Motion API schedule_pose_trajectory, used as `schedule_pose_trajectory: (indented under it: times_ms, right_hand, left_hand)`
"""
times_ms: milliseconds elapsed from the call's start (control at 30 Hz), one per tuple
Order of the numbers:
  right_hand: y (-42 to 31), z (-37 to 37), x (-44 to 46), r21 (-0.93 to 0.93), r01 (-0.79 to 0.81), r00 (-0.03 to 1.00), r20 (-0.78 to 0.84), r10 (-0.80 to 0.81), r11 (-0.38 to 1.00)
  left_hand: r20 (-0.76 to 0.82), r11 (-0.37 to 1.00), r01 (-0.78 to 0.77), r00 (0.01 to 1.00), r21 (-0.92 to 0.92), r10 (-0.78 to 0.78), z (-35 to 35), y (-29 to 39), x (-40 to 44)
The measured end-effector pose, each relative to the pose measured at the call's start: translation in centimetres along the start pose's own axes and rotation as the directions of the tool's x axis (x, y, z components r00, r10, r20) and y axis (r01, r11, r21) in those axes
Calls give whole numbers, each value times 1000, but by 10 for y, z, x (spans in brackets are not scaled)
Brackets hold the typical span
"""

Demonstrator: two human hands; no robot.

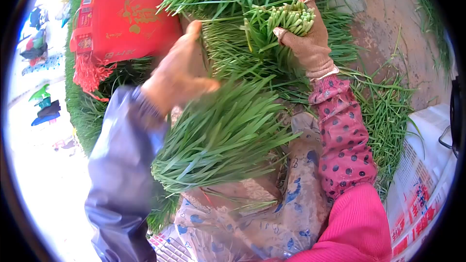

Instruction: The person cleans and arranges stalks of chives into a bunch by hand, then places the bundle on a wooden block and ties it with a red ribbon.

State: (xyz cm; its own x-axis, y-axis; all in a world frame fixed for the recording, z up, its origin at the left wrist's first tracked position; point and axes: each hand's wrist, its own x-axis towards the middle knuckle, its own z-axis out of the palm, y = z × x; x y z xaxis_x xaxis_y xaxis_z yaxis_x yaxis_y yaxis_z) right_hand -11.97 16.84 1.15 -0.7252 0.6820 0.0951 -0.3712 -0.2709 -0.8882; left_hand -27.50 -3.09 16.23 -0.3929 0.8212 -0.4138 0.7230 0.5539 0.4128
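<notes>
- Head view, left hand [177,75]: raised at left of centre, back of the hand up, fingers pointing up and away, thumb held apart. Grip released; hand spread, blurred. A thin stalk reaches near its fingertips; contact cannot be told.
- Left arm: comes up from the lower left in a smooth, glossy blue-grey sleeve [121,165], cuff gathered at the wrist.
- Right hand [310,43]: farther forward, at upper right of centre, in a brown fabric glove with bare fingertips. Fingers and thumb are clasped around the bunch [296,18].
- Right arm: reaches forward from the lower right; pink dotted cover [344,140] at the forearm, ribbed pink sleeve [357,223] behind.
- Bunch: pale, round stem ends packed together, facing up and right.
- Leaves [223,136]: long, flat, narrow green blades, heaped over the lap below the hands.
- Apron [291,213]: clear, wrinkled plastic, blue heart prints, soiled.
- Red bag [138,26]: flat, gold characters, stringy tassel [92,75]; left of the left hand.
- White sack [417,170]: creased, red print, lower right.
</notes>
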Motion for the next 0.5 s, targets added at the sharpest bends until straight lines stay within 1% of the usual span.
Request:
schedule_pose_trajectory:
  times_ms: [33,100,133,167,200,233,267,300,333,367,400,433,467,500]
  right_hand:
    - [-1,-2,-1,-10,-3,1000,-12,3,1000]
    - [1,-5,-3,-10,27,999,-20,-27,1000]
    - [3,-7,-2,-41,68,998,1,-68,997]
    - [4,-9,-2,-183,71,997,22,-68,981]
    - [-6,-7,-5,-257,81,996,46,-72,963]
    - [-14,-4,-9,-332,94,995,71,-75,938]
    - [-4,-6,-10,-345,123,992,61,-108,931]
    - [-5,-7,-12,-444,124,990,-3,-139,887]
    - [-8,-9,-12,-407,134,990,10,-142,903]
    - [-11,-11,-11,-369,147,989,23,-149,918]
    - [-13,-7,-10,-360,38,997,70,-14,932]
    - [-21,-9,-10,-413,-61,981,144,131,909]
    - [-14,-8,-10,-500,36,986,158,50,865]
    - [-3,-4,-9,-568,138,983,182,-39,811]
  left_hand:
    - [37,997,-58,998,55,56,16,-3,29]
    - [116,952,33,991,304,-71,44,13,75]
    - [109,978,-8,994,209,-15,56,17,89]
    - [101,992,-52,994,112,40,68,20,102]
    - [64,964,-160,987,212,149,91,11,119]
    - [99,947,-17,994,-320,51,114,-1,140]
    - [134,644,133,990,-754,-48,138,-12,161]
    - [218,313,222,975,-923,-49,136,7,158]
    - [300,-60,297,953,-953,-50,133,27,156]
    - [325,-181,303,939,-936,-108,129,32,153]
    - [358,-298,299,918,-907,-169,126,31,149]
    - [394,-406,279,889,-870,-234,126,31,145]
    - [390,-408,275,891,-871,-232,130,34,143]
    - [376,-370,277,899,-886,-225,133,35,142]
